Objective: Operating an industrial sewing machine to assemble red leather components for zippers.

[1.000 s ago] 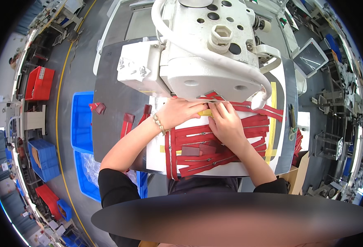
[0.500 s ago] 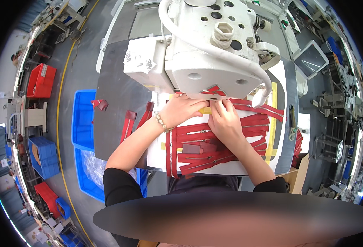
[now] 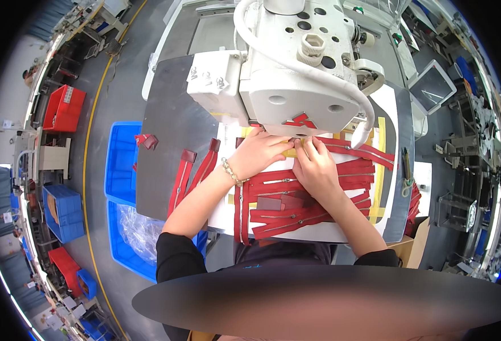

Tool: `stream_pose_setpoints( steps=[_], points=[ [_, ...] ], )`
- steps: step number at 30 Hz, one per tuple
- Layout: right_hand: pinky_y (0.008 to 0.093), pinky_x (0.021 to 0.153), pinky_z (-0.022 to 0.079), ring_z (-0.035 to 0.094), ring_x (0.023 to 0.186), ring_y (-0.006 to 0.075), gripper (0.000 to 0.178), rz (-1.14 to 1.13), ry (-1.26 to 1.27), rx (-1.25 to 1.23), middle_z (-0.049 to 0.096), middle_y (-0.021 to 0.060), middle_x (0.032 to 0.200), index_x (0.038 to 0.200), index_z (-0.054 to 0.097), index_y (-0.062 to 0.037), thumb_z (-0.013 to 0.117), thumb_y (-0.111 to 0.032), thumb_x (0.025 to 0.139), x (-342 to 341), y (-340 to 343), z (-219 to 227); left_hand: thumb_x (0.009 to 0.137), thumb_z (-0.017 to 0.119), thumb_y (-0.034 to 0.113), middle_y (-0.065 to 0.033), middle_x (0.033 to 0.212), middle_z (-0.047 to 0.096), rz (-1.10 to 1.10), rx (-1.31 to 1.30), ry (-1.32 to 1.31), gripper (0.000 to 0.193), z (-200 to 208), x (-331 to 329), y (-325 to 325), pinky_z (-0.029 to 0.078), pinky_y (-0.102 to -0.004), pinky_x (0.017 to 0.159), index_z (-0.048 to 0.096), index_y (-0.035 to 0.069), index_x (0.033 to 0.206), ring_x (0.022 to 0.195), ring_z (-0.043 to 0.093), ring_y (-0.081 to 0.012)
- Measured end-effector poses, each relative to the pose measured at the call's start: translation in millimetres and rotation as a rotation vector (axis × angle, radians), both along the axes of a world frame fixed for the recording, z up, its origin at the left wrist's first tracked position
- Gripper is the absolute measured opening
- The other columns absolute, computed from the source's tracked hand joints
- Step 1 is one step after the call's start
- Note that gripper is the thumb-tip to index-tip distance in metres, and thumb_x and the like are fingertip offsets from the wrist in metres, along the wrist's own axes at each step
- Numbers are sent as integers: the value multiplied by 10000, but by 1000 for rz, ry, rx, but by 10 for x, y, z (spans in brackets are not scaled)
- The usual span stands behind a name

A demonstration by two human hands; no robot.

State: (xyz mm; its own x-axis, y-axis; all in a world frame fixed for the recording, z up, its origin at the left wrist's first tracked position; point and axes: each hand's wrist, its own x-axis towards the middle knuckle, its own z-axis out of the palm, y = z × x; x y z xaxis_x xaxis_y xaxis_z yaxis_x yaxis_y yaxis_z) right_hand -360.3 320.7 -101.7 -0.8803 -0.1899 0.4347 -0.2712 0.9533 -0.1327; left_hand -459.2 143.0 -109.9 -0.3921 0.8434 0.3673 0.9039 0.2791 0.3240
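Under the front of a white sewing machine [image 3: 301, 96], both hands work close together on the white board. My left hand [image 3: 257, 154], a beaded bracelet at its wrist, lies palm down with fingers stretched toward the right one. My right hand [image 3: 315, 165] has bent, pinched fingers at the left end of a red zipper [image 3: 367, 153], which trails off to the right. The fingertips are partly hidden beneath the machine head. Nearer me lie several more red zippers [image 3: 279, 217] with metal teeth, and a dark red rectangular tab [image 3: 268, 203] among them.
Two red zipper pieces [image 3: 181, 179] with end tabs lie left of my forearm. Blue bins [image 3: 114, 227] stand beyond the table's left side, one holding clear plastic. Small scissors [image 3: 406, 183] rest at the right edge, near a cardboard box [image 3: 420, 244]. A screen [image 3: 432, 91] stands back right.
The whole view has shifted slightly, so the scene sits a little further right. Both hands keep nearly the same place under the machine head.
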Motion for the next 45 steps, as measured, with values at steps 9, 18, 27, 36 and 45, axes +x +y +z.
stream_pose_setpoints(
  steps=[9,18,27,36,45],
  points=[
    [364,845,515,570,988,328,424,-6,8,5,578,190,1103,1112,620,45,685,-64,708,8,-10,14,732,730,228,-75,1073,603,163,53,40,397,74,198,-16,426,-376,914,622,29,1057,1009,560,-239],
    [365,865,506,581,936,300,362,-12,76,49,590,177,1024,1027,656,30,644,-115,695,-12,-5,12,780,694,220,-82,1108,586,279,-16,66,428,156,317,96,427,-397,912,596,59,1164,1011,556,-266],
    [376,876,503,585,942,307,368,-5,60,36,593,182,1019,1034,658,27,631,-115,696,-8,13,8,816,647,195,-87,1064,561,294,-76,154,416,46,364,93,419,-379,883,592,95,1217,994,547,-253],
    [377,880,497,580,922,302,354,10,84,48,584,176,1008,1027,658,43,620,-105,708,-34,14,6,840,548,170,-109,1071,570,338,-153,217,403,28,412,123,409,-384,904,587,88,1233,1006,550,-247],
    [393,890,494,576,953,312,357,0,54,62,579,180,1014,1031,655,48,615,-106,711,-19,20,2,853,585,229,-7,1022,578,384,-217,277,385,63,431,130,333,-401,922,599,172,1234,971,548,-153]
  ],
)
